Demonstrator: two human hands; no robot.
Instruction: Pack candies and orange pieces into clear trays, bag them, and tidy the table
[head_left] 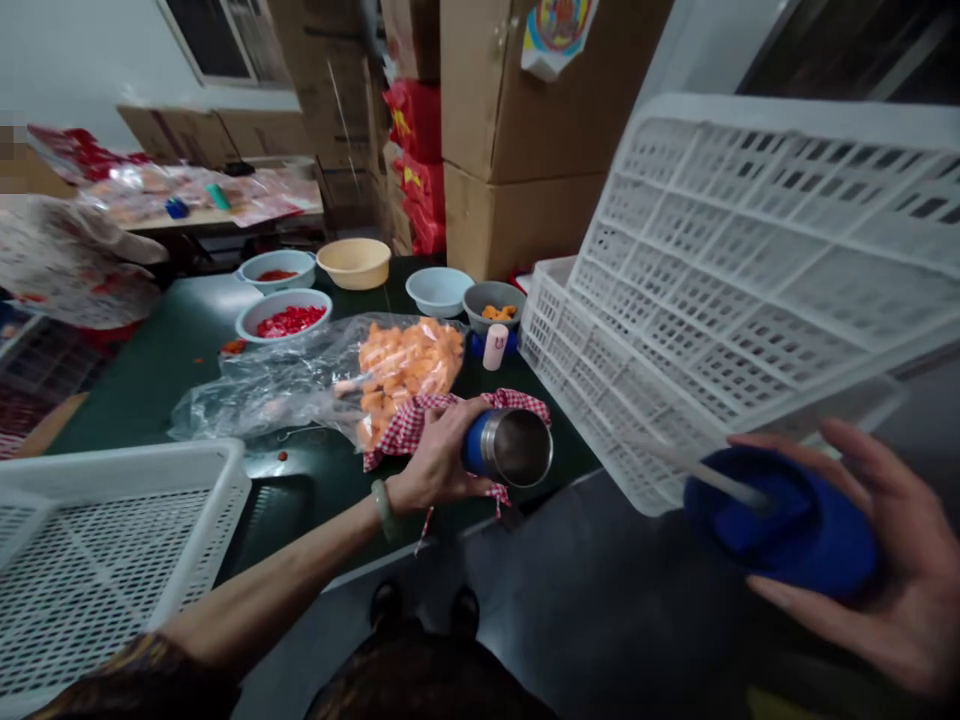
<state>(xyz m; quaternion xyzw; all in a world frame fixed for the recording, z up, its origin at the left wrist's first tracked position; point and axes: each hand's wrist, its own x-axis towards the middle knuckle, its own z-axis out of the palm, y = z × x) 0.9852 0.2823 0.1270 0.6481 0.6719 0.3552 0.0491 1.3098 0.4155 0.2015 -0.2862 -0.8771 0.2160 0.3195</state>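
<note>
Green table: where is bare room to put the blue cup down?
Bare green table lies left of the red-filled bowl, beyond the plastic bag. Crowded near the blue cup in the left hand: checked cloth, white crates.

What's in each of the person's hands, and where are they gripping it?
The left hand grips the blue steel tumbler around its body; the right hand cradles the blue straw lid by its edge.

- Only thing you can sort of read is a "U"-like mark on the little pink bottle (495, 346), just beyond the steel cup (510, 447) you're gripping in your left hand (435, 462).
- The yellow print on the red bags (416, 150) and the colourful sticker (556, 30) on the cardboard boxes (517, 100), way past that grip, are too blurry to read.
</note>
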